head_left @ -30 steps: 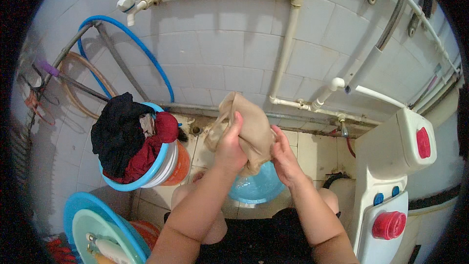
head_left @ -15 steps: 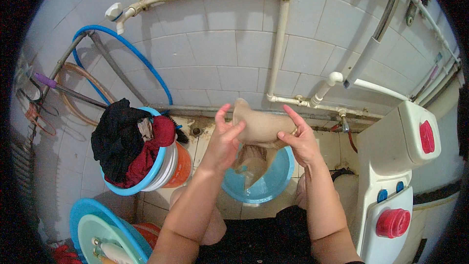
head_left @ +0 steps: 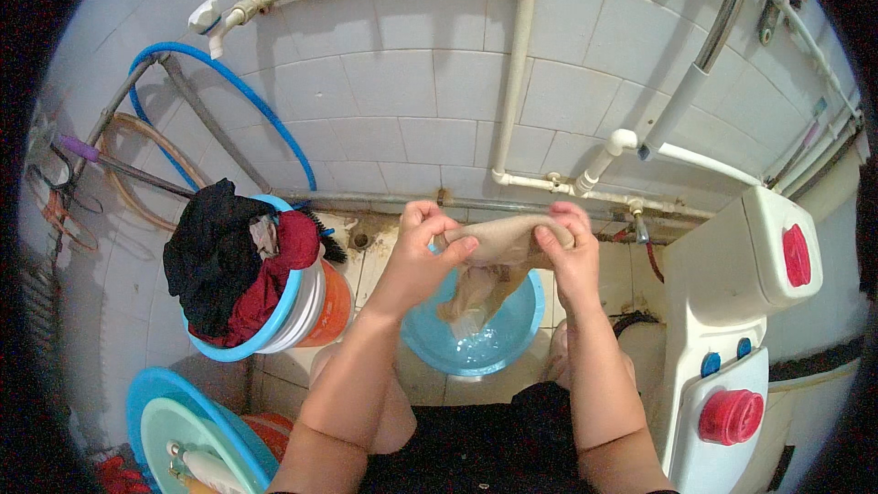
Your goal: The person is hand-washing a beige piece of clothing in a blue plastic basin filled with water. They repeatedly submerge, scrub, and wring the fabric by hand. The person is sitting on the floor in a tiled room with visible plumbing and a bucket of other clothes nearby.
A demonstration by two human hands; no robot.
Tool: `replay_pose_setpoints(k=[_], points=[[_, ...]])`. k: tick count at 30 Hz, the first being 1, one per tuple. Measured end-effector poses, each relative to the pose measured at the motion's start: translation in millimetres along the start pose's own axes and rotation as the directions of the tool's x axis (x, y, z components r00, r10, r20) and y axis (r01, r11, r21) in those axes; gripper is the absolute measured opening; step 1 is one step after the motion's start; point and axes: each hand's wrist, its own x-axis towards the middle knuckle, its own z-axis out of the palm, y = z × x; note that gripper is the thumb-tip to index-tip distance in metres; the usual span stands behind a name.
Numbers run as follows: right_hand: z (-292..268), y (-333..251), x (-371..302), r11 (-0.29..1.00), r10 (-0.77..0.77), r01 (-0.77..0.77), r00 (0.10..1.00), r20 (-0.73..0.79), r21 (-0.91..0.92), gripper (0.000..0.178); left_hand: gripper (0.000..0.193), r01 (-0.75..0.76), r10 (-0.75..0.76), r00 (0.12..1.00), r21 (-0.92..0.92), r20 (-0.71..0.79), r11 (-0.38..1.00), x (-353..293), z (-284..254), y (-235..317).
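A beige, thin, stretchy garment is pulled out between my two hands, its upper edge drawn taut. My left hand pinches one end, thumb on the near side and fingers curled behind. At the other end my right hand grips it the same way. The loose, sheer part of the garment droops below into a round blue basin on the tiled floor. Shiny water shows in the basin. Whether the garment is a stocking or another kind, I cannot make out.
To the left stands a blue-rimmed bucket heaped with black and dark red clothes. Nested basins sit nearer, holding a bottle. A white toilet with red-lidded tubs is on the right. Pipes and a tap line the tiled wall.
The garment was held as an open, wide tube; now its edge is folded over and bunched. My fingers, outstretched before, have curled in around it. The view has shifted slightly.
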Motion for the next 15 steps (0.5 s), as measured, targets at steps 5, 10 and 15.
replay_pose_setpoints(k=[5,10,15], points=[[21,-9,-12,0.927,0.16,-0.14,0.987,-0.028,0.348,0.017,0.02,0.437,-0.413,0.868,-0.817,0.275,0.376,2,18,11],[48,-53,-58,0.906,-0.19,0.333,0.873,0.449,-0.263,0.022,0.023,0.462,-0.576,0.75,-0.88,0.324,0.107,0,50,-8],[63,-57,-64,0.835,-0.193,0.396,0.861,0.47,-0.383,0.01,0.029,0.487,-0.315,0.811,-0.867,0.492,-0.103,-10,62,-33]])
